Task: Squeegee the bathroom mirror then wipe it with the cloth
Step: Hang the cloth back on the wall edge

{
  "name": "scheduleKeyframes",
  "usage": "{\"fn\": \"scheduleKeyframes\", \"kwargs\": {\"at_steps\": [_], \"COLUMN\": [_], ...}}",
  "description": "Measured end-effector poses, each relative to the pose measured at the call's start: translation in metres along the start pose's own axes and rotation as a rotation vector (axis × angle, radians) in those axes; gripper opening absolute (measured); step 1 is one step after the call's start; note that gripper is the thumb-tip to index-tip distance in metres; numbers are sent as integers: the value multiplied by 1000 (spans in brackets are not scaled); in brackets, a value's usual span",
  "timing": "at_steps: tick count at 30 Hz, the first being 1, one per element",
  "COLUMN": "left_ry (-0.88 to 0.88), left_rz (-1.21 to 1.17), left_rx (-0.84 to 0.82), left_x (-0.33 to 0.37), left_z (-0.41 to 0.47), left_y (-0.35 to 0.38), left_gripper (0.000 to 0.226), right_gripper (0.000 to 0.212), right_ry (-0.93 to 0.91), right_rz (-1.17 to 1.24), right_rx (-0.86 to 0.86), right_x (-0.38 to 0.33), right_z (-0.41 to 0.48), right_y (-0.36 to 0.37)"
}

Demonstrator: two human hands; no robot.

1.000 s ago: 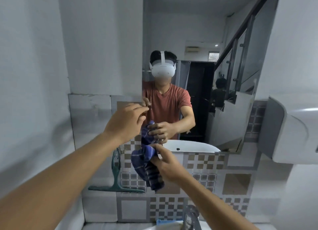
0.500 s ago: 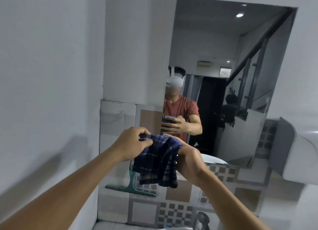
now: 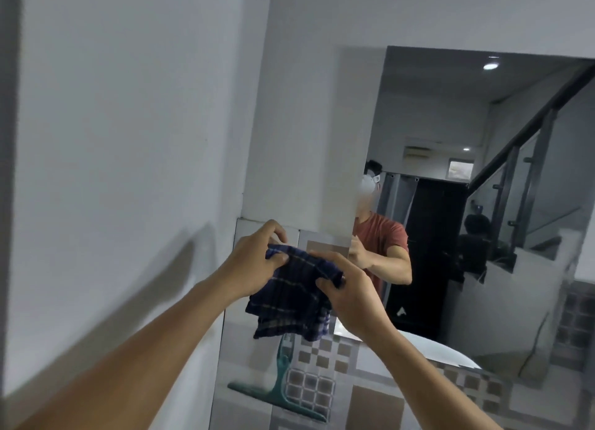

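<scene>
2 hands, left hand (image 3: 252, 262) and right hand (image 3: 352, 297), fingers (image 3: 278, 258) pinching cloth (image 3: 289, 301); squeegee (image 3: 280, 389) handle top hidden behind it.

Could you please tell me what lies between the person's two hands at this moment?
In the head view, the blue checked cloth spans the gap: the left hand and the right hand each grip its upper edge, and the rest hangs down.

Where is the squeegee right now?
Head view, lower centre: the green squeegee sits against the tiled wall, directly below the blue cloth.
</scene>
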State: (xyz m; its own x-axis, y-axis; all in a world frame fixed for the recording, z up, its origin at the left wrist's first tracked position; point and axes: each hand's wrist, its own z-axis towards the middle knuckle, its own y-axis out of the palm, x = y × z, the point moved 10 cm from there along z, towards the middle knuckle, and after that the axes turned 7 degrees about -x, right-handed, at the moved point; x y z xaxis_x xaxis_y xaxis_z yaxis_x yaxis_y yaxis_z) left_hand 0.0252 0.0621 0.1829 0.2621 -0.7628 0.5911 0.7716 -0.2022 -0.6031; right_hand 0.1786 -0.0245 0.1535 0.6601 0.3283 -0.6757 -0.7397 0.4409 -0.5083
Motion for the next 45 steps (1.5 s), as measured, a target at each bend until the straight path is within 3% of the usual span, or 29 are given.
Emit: {"fn": "scheduleKeyframes", "kwargs": {"at_steps": [6,13,18,24,29,35,37,41,45], "left_ry": [8,109,167,154,98,36,12,-39,-37], "left_rz": [-125,133,393,371,399,379,346,292,306], "left_rx": [86,339,256,193,132,109,94,54,144], "left_x": [-21,-7,-18,-41,-39,-52,-57,-62,-48], "left_z": [10,57,78,72,83,78,75,67,54], "left_y": [-18,-67,-56,-38,-32,-28,-26,-24,-30], "left_gripper": [28,19,17,24,27,26,24,38,27], "right_gripper": [45,39,36,50,42,65,54,28,43], "right_ry": [-49,-155,-266,-356,-311,-247,-227,-170,-157], "right_rz": [-78,-175,-626,-997,-900,-970,-959,-786,-582], "right_rx": [59,79,-7,-139,-160,-216,-237,-299,-254], "right_x": [-8,-34,-36,-17,-20,-15,-12,-3,1], "right_z": [52,105,125,119,114,116,118,120,118], "right_y": [2,4,35,58,52,61,63,62,55]}}
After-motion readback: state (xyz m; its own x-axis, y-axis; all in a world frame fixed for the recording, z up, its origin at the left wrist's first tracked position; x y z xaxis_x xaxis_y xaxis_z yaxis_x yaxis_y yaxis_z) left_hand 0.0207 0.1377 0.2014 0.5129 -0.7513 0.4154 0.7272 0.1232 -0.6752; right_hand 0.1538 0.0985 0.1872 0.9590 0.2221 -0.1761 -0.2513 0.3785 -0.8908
